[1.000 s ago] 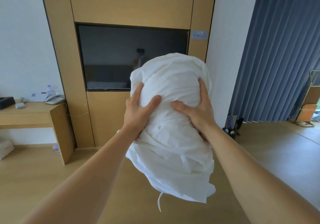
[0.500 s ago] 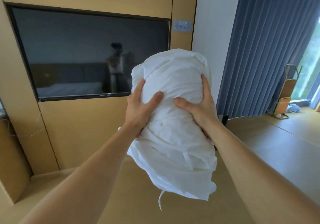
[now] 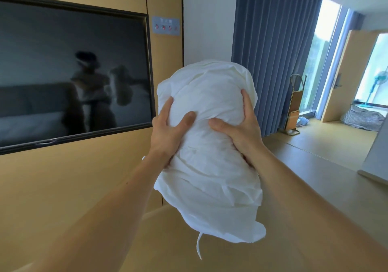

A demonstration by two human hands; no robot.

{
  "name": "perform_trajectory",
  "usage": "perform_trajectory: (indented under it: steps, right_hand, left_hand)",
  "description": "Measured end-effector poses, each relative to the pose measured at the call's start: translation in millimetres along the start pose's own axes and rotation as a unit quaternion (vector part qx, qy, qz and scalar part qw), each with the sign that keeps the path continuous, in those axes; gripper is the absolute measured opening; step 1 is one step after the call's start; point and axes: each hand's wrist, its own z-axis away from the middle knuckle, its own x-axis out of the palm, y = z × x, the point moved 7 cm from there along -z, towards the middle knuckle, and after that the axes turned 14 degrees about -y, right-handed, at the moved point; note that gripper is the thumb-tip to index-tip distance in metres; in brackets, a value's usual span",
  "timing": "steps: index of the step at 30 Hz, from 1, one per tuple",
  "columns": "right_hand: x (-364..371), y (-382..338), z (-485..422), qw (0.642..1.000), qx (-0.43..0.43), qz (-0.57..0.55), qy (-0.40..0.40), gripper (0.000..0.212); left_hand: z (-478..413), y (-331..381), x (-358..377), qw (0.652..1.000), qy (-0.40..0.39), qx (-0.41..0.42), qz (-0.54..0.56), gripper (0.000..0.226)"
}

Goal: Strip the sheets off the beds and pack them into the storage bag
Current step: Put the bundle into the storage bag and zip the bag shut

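The left hand [image 3: 168,133] and right hand [image 3: 241,133] are each gripping the bundled white sheet [image 3: 210,177] round its middle, thumbs pressing into the cloth. The bundle is being held aloft, between television [image 3: 73,72] and blue curtain [image 3: 273,61].

Bright daylight enters through the window [image 3: 321,61] at right; wide-angle bending at edges, slight blur.
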Motion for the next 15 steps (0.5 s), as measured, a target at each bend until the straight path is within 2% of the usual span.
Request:
perform_trajectory:
  steps: [6, 15]
  right_hand:
    - [-77.3, 44.6, -76.6, 0.999, -0.007, 0.013, 0.033, 0.126]
    - [-183.7, 138.3, -170.9, 0.992, 0.024, 0.048, 0.118, 0.124]
  left_hand:
    - [-103.2, -15.8, 73.2, 0.999, -0.026, 0.024, 0.003, 0.105]
    - [-253.4, -75.7, 195.9, 0.993, -0.104, 0.029, 0.052, 0.095]
